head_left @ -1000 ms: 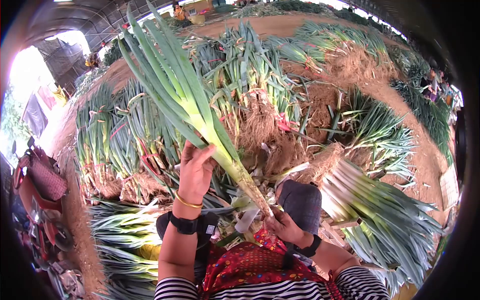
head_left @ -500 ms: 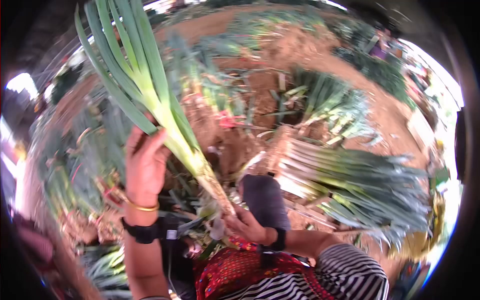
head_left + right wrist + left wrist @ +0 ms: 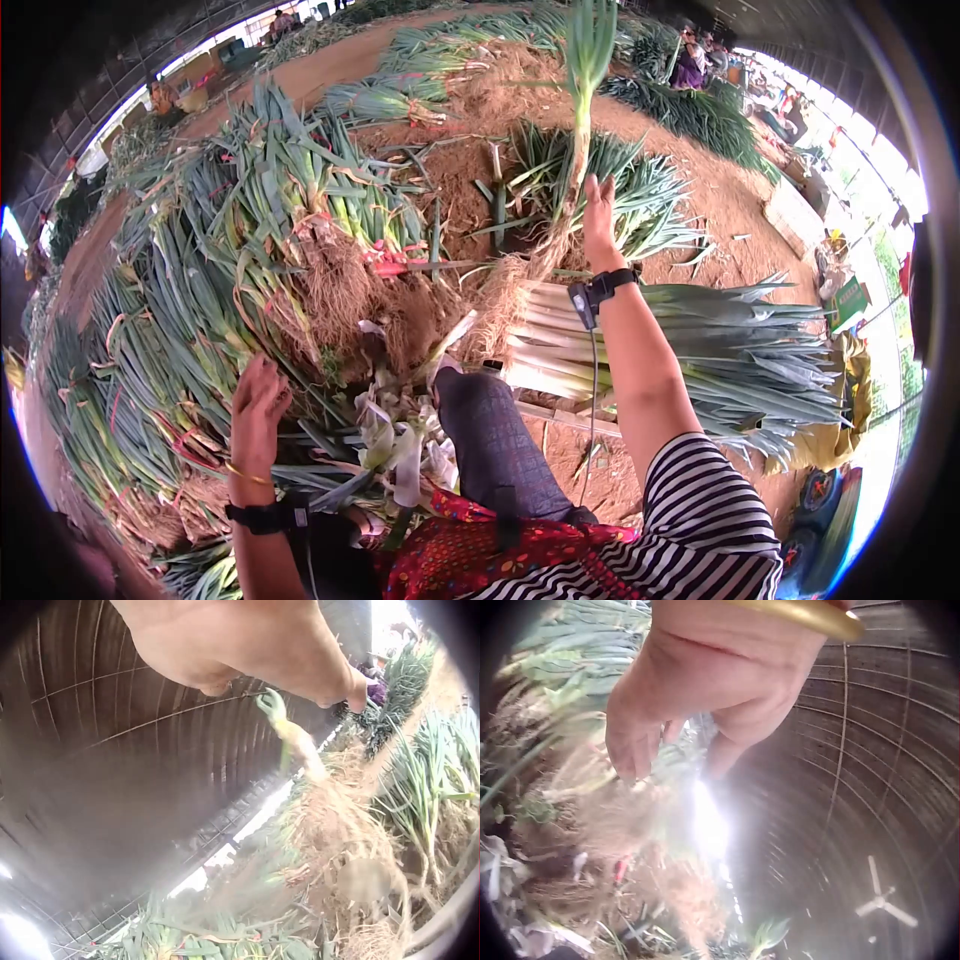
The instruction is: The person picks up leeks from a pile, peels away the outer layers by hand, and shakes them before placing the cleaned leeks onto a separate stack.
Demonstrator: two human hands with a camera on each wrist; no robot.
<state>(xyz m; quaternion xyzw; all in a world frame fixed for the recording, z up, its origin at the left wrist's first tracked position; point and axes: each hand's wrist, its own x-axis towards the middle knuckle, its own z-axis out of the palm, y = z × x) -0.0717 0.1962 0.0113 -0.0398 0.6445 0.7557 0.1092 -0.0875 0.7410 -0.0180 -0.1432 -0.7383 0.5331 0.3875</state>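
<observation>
On the left stand tied bundles of green, white-stemmed leeks [image 3: 180,280]; before them the left hand [image 3: 260,405] hangs loosely bent, holding nothing. Right of centre, one long green-leaved leek with trailing brown roots [image 3: 582,115] stands upright, just beside the right hand [image 3: 600,220], whose straight fingers grip nothing. Rightmost lies a row of white-stalked, dark-leaved leeks [image 3: 735,345].

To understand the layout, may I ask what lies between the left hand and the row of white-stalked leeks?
In the head view, loose pale peelings and the person's dark-clad knee show between the left hand and those leeks.
</observation>
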